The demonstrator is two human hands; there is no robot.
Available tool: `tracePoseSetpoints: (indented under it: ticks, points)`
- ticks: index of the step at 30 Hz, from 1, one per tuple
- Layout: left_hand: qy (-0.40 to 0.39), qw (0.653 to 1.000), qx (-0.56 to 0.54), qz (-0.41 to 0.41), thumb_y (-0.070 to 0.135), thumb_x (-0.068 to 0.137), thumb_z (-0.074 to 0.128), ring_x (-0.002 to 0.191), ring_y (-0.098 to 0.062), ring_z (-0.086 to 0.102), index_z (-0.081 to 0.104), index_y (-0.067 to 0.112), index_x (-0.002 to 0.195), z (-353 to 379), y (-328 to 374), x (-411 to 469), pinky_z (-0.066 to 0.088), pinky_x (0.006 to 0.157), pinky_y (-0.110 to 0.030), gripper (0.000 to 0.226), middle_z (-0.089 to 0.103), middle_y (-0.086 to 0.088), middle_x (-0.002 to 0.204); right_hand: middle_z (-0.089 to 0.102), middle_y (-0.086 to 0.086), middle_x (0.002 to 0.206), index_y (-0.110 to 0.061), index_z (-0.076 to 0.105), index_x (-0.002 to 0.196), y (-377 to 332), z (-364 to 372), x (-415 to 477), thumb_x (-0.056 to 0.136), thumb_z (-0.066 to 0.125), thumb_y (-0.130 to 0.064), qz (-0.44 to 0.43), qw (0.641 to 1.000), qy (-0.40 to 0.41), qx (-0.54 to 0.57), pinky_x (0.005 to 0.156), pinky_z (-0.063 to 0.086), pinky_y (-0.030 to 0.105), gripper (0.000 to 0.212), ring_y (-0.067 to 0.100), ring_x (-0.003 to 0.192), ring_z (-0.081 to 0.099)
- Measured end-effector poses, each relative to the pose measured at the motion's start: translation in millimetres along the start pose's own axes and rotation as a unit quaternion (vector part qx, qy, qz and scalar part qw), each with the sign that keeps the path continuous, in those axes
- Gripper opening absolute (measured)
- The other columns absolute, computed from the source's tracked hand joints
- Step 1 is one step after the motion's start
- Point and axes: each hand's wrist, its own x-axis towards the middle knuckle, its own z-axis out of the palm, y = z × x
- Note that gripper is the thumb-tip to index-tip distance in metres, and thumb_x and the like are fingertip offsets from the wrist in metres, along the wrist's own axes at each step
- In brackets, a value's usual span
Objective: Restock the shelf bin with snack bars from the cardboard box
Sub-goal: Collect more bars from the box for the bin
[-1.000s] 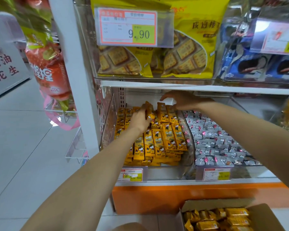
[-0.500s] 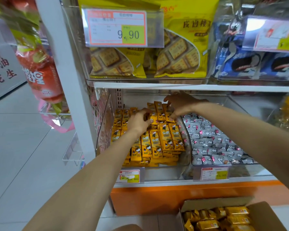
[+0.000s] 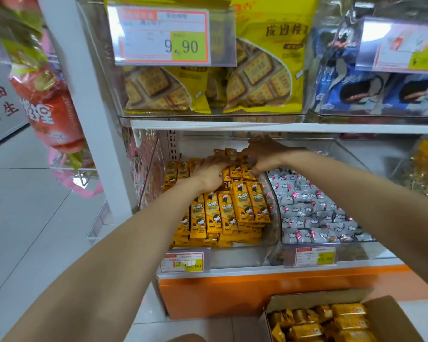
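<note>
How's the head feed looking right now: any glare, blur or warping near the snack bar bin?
Head view: glare whitens the upper-right price tag; the wide lens bows the white shelf post; fingers of the left hand smear with motion, its grip unreadable; the front snack bars are sharp and evenly lit.

Upper bin's price tag (image 3: 162, 37) reads 9.90; snack bars (image 3: 226, 211) say 乐吧; left sign (image 3: 0, 104) perhaps 花生.

Yellow snack bars (image 3: 235, 208); brown cardboard box (image 3: 395, 314).
</note>
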Motion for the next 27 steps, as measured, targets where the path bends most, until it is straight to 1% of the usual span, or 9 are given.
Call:
tracePoseSetpoints:
  ticks: [2,4,8,12,15,20,22,24,27]
  points:
    - [-0.013,1.0,-0.001,0.009,0.012,0.098,0.039,0.145,-0.023,0.008,0.03,0.035,0.144,-4.2,0.1,0.0,0.007,0.117,-0.044,0.052,0.015,0.001,0.157,0.051,0.008,0.132,-0.027,0.051,0.125,-2.2,-1.7,-3.5,0.074,0.071,-0.032,0.006,1.0,0.016,0.004,0.11,0.024,0.038,0.055,0.029,0.132,0.036]
    - [-0.01,1.0,0.007,0.022,0.013,0.098,0.041,0.143,-0.024,0.016,0.036,0.033,0.141,-6.2,-4.3,0.5,0.016,0.117,-0.045,0.049,0.022,0.002,0.155,0.051,0.009,0.132,-0.024,0.05,0.126,-3.0,-1.7,-4.9,0.074,0.071,-0.031,0.013,1.0,0.02,0.012,0.108,0.026,0.036,0.056,0.029,0.132,0.037]
    - [-0.006,0.999,0.009,0.041,0.011,0.097,0.044,0.138,-0.026,0.025,0.04,0.027,0.14,-4.1,-8.5,-2.3,0.024,0.113,-0.042,0.046,0.029,0.0,0.152,0.036,0.012,0.147,-0.025,0.045,0.134,-3.8,-2.0,-5.2,0.074,0.071,-0.031,0.01,1.0,0.022,0.004,0.115,0.013,0.039,0.066,0.027,0.141,0.022]
    - [0.023,0.999,-0.039,0.031,0.01,0.096,0.046,0.138,-0.028,0.027,0.038,0.025,0.141,4.9,1.4,-2.5,0.028,0.112,-0.04,0.048,0.031,-0.006,0.15,0.038,0.01,0.147,-0.028,0.039,0.139,-1.4,-0.2,-4.3,0.073,0.072,-0.036,0.008,1.0,0.025,0.005,0.114,0.013,0.039,0.074,0.026,0.139,0.026]
    - [0.033,0.997,-0.062,0.022,0.013,0.095,0.051,0.137,-0.028,0.028,0.038,0.024,0.141,8.7,3.4,0.4,0.028,0.112,-0.04,0.049,0.035,-0.007,0.148,0.041,0.008,0.144,-0.028,0.041,0.138,-2.3,-0.2,-7.7,0.075,0.072,-0.038,0.003,0.999,0.028,0.026,0.114,0.013,0.039,0.071,0.026,0.138,0.027]
    - [0.069,0.995,-0.068,0.018,0.023,0.092,0.056,0.134,-0.027,0.036,0.042,0.022,0.139,-3.0,7.6,-11.6,0.032,0.11,-0.038,0.049,0.042,-0.007,0.144,0.055,0.007,0.128,-0.025,0.052,0.128,-4.1,-5.4,-30.3,0.079,0.072,-0.029,-0.025,0.99,0.072,0.116,0.098,0.041,0.034,0.054,0.025,0.118,0.05]
    - [0.075,0.994,-0.072,0.044,0.025,0.089,0.06,0.132,-0.025,0.039,0.046,0.023,0.134,-11.1,13.0,-28.5,0.033,0.108,-0.04,0.047,0.045,-0.006,0.141,0.056,0.006,0.129,-0.024,0.052,0.13,-7.3,-7.7,-50.9,0.08,0.071,-0.028,-0.046,0.987,0.095,0.122,0.098,0.043,0.036,0.054,0.024,0.117,0.052]
    - [0.069,0.992,-0.075,0.074,0.026,0.087,0.063,0.131,-0.022,0.038,0.048,0.023,0.132,-16.5,22.4,-53.7,0.032,0.108,-0.037,0.047,0.046,-0.004,0.139,0.056,0.002,0.131,-0.023,0.054,0.13,-12.1,-7.9,-81.1,0.08,0.072,-0.027,-0.071,0.981,0.119,0.133,0.1,0.04,0.032,0.054,0.019,0.117,0.051]
    - [0.051,0.987,-0.107,0.112,0.022,0.084,0.067,0.112,-0.016,0.051,0.054,0.016,0.124,-17.9,39.8,-99.3,0.04,0.092,-0.021,0.042,0.052,0.002,0.12,0.055,-0.015,0.109,-0.027,0.058,0.123,-19.0,-2.0,-140.2,0.081,0.072,-0.027,-0.099,0.969,0.142,0.175,0.085,0.039,0.02,0.045,0.004,0.094,0.052]
